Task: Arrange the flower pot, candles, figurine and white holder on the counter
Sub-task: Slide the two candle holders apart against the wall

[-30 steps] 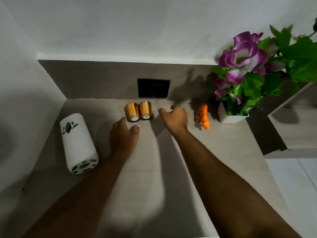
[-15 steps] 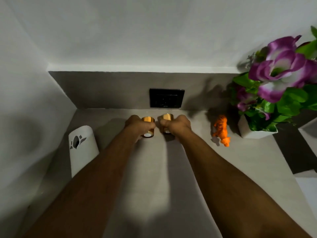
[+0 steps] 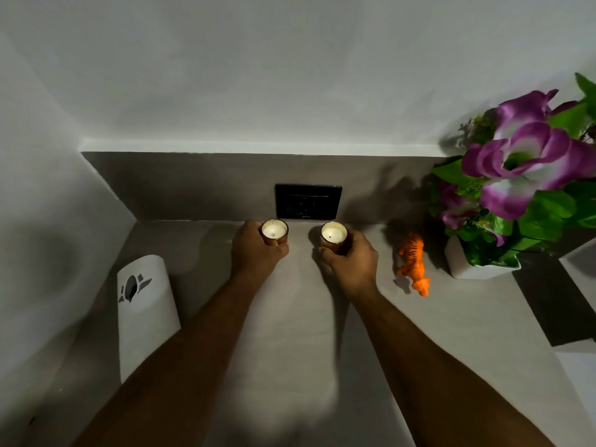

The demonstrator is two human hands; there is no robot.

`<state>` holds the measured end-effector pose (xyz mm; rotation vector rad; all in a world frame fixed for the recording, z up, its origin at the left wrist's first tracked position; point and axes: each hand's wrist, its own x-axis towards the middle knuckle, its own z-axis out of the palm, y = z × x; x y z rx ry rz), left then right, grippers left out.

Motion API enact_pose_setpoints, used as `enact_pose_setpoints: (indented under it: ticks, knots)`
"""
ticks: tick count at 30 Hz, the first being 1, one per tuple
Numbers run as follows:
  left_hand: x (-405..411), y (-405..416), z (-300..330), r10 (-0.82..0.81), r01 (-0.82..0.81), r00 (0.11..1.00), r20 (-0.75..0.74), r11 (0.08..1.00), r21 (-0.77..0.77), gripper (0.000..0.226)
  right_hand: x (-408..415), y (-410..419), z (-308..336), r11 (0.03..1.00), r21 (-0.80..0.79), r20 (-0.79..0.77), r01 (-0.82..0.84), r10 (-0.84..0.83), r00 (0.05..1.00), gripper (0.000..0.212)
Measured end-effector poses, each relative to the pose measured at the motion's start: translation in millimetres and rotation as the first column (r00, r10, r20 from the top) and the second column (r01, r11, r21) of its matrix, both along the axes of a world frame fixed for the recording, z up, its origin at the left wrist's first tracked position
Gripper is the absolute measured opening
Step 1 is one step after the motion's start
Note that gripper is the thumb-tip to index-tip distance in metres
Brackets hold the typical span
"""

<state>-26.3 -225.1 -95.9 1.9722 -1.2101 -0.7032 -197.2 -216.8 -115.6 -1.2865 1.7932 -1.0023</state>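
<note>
Two gold candles stand upright near the back wall of the grey counter (image 3: 290,317). My left hand (image 3: 256,250) grips the left candle (image 3: 274,230); my right hand (image 3: 351,258) grips the right candle (image 3: 333,234). Their white wax tops face up. An orange tiger figurine (image 3: 413,262) lies to the right of my right hand. Further right, a white flower pot (image 3: 480,267) carries purple flowers and green leaves. At the left, the white cylindrical holder (image 3: 145,314) with a cut-out pattern lies on the counter, partly hidden by my left forearm.
A black socket plate (image 3: 308,201) sits on the dark backsplash just behind the candles. A white side wall (image 3: 38,221) closes the counter on the left. At the right the counter ends at a dark gap (image 3: 554,304) beside a lower ledge.
The candles lay on their sides touching each other; both hands closed on them, turned them upright and drew them apart. The camera view moved closer and shifted left.
</note>
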Motion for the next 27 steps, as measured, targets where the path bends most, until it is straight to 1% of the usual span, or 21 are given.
enact_pose_setpoints:
  ticks: [2, 5, 7, 9, 10, 11, 13, 14, 15, 16, 18, 20, 21, 22, 23, 24, 25, 27]
  knots:
    - [0, 1, -4, -0.004, 0.004, 1.000, -0.005, 1.000, -0.020, 0.056, -2, 0, -4, 1.000, -0.010, 0.001, 0.001, -0.001, 1.000, 0.059]
    - [2, 2, -6, -0.020, 0.020, 0.999, -0.029, 1.000, -0.010, 0.063, -4, -3, -5, 1.000, 0.001, -0.004, -0.021, 0.021, 1.000, 0.062]
    - [4, 6, -2, -0.062, 0.063, 0.998, -0.023, 0.998, 0.022, 0.076, -6, 0, -3, 0.999, -0.001, -0.017, -0.032, 0.032, 0.999, 0.065]
    - [11, 11, 6, -0.124, 0.121, 0.992, 0.029, 0.989, 0.088, 0.093, -8, 11, -2, 0.999, 0.002, -0.064, -0.034, 0.034, 0.997, 0.068]
    - [19, 15, 12, -0.158, 0.148, 0.984, 0.077, 0.981, 0.128, 0.097, -8, 21, -3, 0.999, 0.008, -0.117, -0.040, 0.040, 0.992, 0.071]
    - [30, 20, 19, -0.196, 0.172, 0.970, 0.144, 0.972, 0.162, 0.096, -8, 33, -5, 0.999, 0.011, -0.184, -0.053, 0.054, 0.981, 0.075]
    - [58, 31, 36, -0.256, 0.201, 0.912, 0.321, 0.960, 0.195, 0.080, -7, 61, -11, 0.994, -0.004, -0.323, -0.108, 0.101, 0.941, 0.080]
    - [75, 38, 46, -0.258, 0.190, 0.881, 0.398, 0.961, 0.202, 0.072, -7, 74, -14, 0.989, -0.012, -0.390, -0.149, 0.132, 0.911, 0.081]
    - [91, 47, 54, -0.235, 0.153, 0.866, 0.441, 0.965, 0.213, 0.067, -8, 85, -16, 0.980, -0.016, -0.453, -0.199, 0.170, 0.875, 0.080]
    - [109, 56, 61, -0.194, 0.093, 0.872, 0.449, 0.967, 0.238, 0.064, -6, 93, -18, 0.969, -0.010, -0.507, -0.248, 0.208, 0.837, 0.079]
    - [138, 74, 71, -0.088, -0.048, 0.921, 0.381, 0.942, 0.333, 0.068, -2, 105, -19, 0.953, 0.022, -0.597, -0.301, 0.254, 0.761, 0.076]
    - [158, 93, 74, 0.058, -0.160, 0.964, 0.261, 0.908, 0.388, 0.079, 6, 114, -20, 0.943, 0.085, -0.667, -0.323, 0.294, 0.684, 0.080]
    - [164, 102, 72, 0.122, -0.183, 0.977, 0.176, 0.901, 0.394, 0.081, 11, 118, -21, 0.934, 0.121, -0.693, -0.335, 0.321, 0.645, 0.084]
    - [169, 110, 67, 0.174, -0.182, 0.983, 0.056, 0.901, 0.394, 0.081, 15, 121, -23, 0.926, 0.156, -0.711, -0.344, 0.347, 0.611, 0.089]
    - [170, 116, 63, 0.220, -0.165, 0.971, -0.092, 0.900, 0.404, 0.077, 17, 123, -25, 0.920, 0.184, -0.720, -0.347, 0.367, 0.590, 0.094]
    - [170, 123, 59, 0.271, -0.150, 0.935, -0.230, 0.888, 0.435, 0.073, 19, 124, -26, 0.916, 0.201, -0.725, -0.347, 0.377, 0.577, 0.097]
    - [168, 130, 56, 0.322, -0.134, 0.889, -0.327, 0.864, 0.486, 0.069, 20, 125, -26, 0.915, 0.210, -0.728, -0.346, 0.382, 0.570, 0.099]
    - [164, 140, 50, 0.369, -0.087, 0.834, -0.410, 0.822, 0.563, 0.061, 20, 126, -25, 0.912, 0.222, -0.731, -0.346, 0.390, 0.560, 0.101]
